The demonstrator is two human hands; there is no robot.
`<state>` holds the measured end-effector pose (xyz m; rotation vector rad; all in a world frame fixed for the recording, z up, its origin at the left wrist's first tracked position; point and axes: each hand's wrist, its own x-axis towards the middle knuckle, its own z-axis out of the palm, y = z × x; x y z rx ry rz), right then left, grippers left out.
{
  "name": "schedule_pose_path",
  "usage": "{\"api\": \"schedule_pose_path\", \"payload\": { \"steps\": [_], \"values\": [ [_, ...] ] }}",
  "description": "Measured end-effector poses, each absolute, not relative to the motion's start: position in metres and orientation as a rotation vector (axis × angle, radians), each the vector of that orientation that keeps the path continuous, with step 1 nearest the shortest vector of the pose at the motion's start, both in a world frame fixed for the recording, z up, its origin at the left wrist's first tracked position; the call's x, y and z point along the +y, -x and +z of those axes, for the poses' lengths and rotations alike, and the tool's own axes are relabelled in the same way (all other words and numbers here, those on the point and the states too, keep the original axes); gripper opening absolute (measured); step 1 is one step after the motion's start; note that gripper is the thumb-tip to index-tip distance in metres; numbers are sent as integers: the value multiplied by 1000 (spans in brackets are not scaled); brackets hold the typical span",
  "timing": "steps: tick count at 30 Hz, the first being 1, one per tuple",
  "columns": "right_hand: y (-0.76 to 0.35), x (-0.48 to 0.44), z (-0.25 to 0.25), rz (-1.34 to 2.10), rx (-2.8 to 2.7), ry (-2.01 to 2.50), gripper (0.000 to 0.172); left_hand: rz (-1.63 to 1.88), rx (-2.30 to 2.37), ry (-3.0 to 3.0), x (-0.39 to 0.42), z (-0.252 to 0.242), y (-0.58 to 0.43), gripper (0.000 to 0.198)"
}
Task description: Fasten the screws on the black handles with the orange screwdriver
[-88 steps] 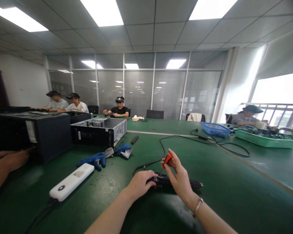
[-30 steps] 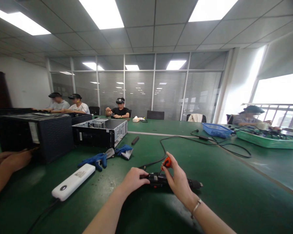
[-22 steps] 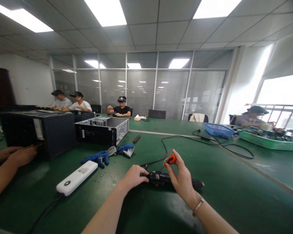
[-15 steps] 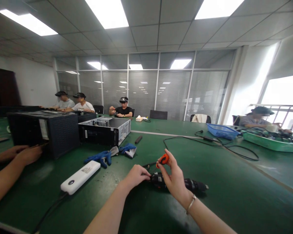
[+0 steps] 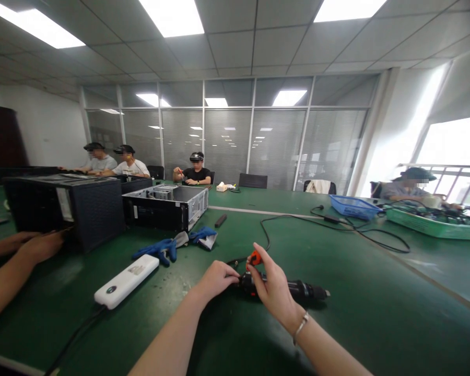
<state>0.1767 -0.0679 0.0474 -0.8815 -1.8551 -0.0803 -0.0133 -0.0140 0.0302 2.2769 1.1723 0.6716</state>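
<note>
Orange screwdriver [image 5: 254, 257] pinched narrowly in my right hand [image 5: 274, 292], looking light.
My left hand [image 5: 215, 279] closes on the end of the heavier-looking black cordless drill [image 5: 293, 289], right of the white power bank [image 5: 126, 281]; its barrel looks the firmest hold.

Office workroom with green-matted table [image 5: 376, 297]

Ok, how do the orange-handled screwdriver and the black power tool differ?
The orange-handled screwdriver is small and raised, pinched by the right hand; the black power tool is far longer and lies on the green table, touched by the left hand. Both are hand tools, close together.
</note>
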Motion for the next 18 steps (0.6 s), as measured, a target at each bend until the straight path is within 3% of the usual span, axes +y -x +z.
{"api": "schedule_pose_path", "payload": {
  "steps": [18],
  "values": [
    [-166,-70,51,-90,-1955,925,46,732,1179,-2305,-13,26,9,22]
  ]
}}
